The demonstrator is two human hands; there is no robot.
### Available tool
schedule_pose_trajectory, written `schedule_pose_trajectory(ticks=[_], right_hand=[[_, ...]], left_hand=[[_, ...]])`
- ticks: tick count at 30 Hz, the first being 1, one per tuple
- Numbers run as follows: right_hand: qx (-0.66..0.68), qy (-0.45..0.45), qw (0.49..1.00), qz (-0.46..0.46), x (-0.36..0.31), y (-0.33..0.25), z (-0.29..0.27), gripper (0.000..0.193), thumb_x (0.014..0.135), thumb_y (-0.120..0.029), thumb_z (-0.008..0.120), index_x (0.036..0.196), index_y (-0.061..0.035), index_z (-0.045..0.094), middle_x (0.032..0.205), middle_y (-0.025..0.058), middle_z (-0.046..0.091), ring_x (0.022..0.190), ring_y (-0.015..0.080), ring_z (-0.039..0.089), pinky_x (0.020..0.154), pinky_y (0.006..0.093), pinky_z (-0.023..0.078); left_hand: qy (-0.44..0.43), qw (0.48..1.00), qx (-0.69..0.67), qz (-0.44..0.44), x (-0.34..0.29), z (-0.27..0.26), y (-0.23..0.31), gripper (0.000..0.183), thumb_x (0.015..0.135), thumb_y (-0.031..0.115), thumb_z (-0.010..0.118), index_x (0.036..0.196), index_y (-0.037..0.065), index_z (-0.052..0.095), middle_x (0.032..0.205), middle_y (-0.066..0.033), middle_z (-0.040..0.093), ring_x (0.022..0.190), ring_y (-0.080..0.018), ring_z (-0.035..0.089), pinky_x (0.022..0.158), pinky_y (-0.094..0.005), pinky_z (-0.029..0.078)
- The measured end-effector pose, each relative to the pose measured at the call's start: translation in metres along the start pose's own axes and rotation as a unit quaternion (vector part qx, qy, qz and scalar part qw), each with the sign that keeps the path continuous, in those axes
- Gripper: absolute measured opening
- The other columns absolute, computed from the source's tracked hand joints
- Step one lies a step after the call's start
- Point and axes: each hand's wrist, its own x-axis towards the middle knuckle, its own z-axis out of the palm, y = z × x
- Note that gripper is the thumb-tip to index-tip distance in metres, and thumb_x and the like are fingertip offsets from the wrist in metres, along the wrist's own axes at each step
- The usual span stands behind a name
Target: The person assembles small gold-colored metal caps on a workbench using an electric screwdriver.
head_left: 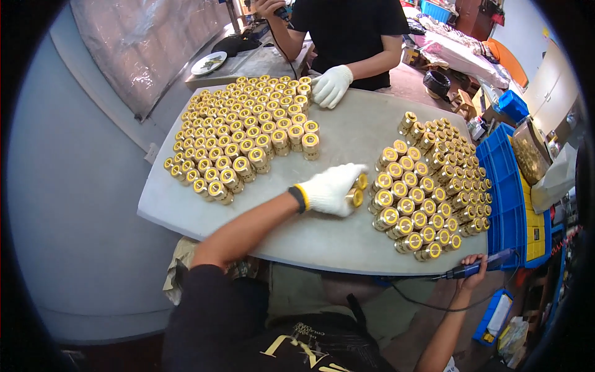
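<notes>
Dark shirt cloth (211,310) of the person is nearest, and on it large yellow letters (291,347) and smaller pale writing are printed, bent by folds and cut by the lower edge. On the sides of some brass-coloured cylinders (260,160) there are dark marks, but these are too small to read.

The left hand (328,191) wears a white glove; its grip is clamped on two cylinders (355,198) with yellow ring tops, above the middle of the table (310,239), just beside the right group (418,204). The glove hides part of them, and its fingers are a little blurred. The right hand (474,273) is bare, with its grip closed around a blue-grey power tool (496,260) at the table's near right edge; the tool's cable (427,304) hangs below.

Across the table, a co-worker's gloved hand (332,87) is beside the left group (242,118); this person's head is cut off by the upper edge.

The table is pale grey and smooth. Around it are a bluish wall (80,204), blue crates (499,198), a jar (532,149) and a bed (462,62).
</notes>
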Motion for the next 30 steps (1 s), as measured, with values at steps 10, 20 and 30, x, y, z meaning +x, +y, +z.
schedule_pose_trajectory(ticks=[10, 20, 30], right_hand=[[0.020, 0.004, 1.000, 0.010, -0.004, 0.004, 0.002, 0.027, 0.105, -0.035, 0.052, 0.103, -0.0091, 0.058, 0.078, 0.0057, 0.054, 0.072, 0.0203, 0.054, 0.069, 0.0369, 0.048], [0.007, 0.036, 0.999, 0.006, -0.011, -0.005, 0.023, 0.026, 0.104, -0.035, 0.055, 0.099, -0.0090, 0.055, 0.075, 0.0062, 0.053, 0.070, 0.0204, 0.055, 0.067, 0.0354, 0.048], [0.005, 0.018, 1.000, -0.008, -0.008, -0.002, 0.014, 0.027, 0.104, -0.034, 0.053, 0.101, -0.0082, 0.057, 0.075, 0.0057, 0.053, 0.068, 0.0189, 0.052, 0.065, 0.0338, 0.046]], left_hand=[[-0.303, 0.545, 0.780, -0.060, -0.051, -0.039, -0.056, 0.039, 0.099, 0.020, 0.050, 0.133, 0.005, 0.064, 0.132, -0.0113, 0.061, 0.128, -0.0293, 0.054, 0.120, -0.0579, 0.022], [0.115, 0.992, -0.055, -0.020, 0.013, 0.050, 0.022, 0.113, 0.073, 0.030, 0.083, 0.157, -0.002, 0.015, 0.145, -0.0297, 0.045, 0.133, -0.0460, 0.049, 0.111, -0.0432, 0.043], [0.147, 0.974, -0.125, -0.115, 0.030, 0.076, 0.031, 0.105, 0.069, 0.033, 0.084, 0.151, 0.001, 0.027, 0.146, -0.0239, 0.043, 0.130, -0.0412, 0.051, 0.110, -0.0449, 0.044]])
